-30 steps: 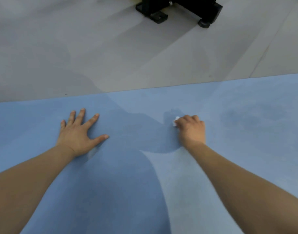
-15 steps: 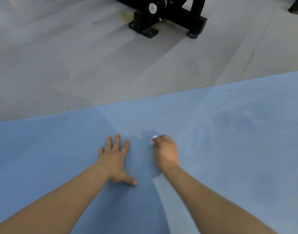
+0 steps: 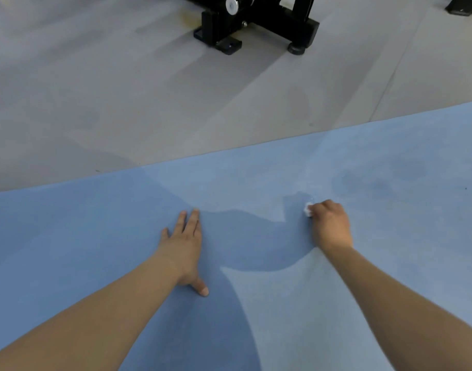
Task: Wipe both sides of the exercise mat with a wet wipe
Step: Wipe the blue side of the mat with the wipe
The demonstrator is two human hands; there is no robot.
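Note:
A blue exercise mat (image 3: 95, 236) lies flat on the floor and fills the lower half of the head view. My left hand (image 3: 185, 245) rests flat on it with straight fingers, palm down, near the middle. My right hand (image 3: 330, 223) is curled around a small balled white wet wipe (image 3: 307, 208), pressing it onto the mat further right. Only a bit of the wipe shows past my knuckles. Darker damp patches (image 3: 363, 183) mark the mat beyond my right hand.
Grey floor (image 3: 122, 89) stretches beyond the mat's far edge. The black metal base of a piece of exercise equipment (image 3: 256, 25) stands at the top centre, and another black foot (image 3: 465, 6) sits at the top right corner.
My right hand with the wipe has slid to the right across the mat, away from my left hand. The left hand stays flat on the mat. The view tilted slightly.

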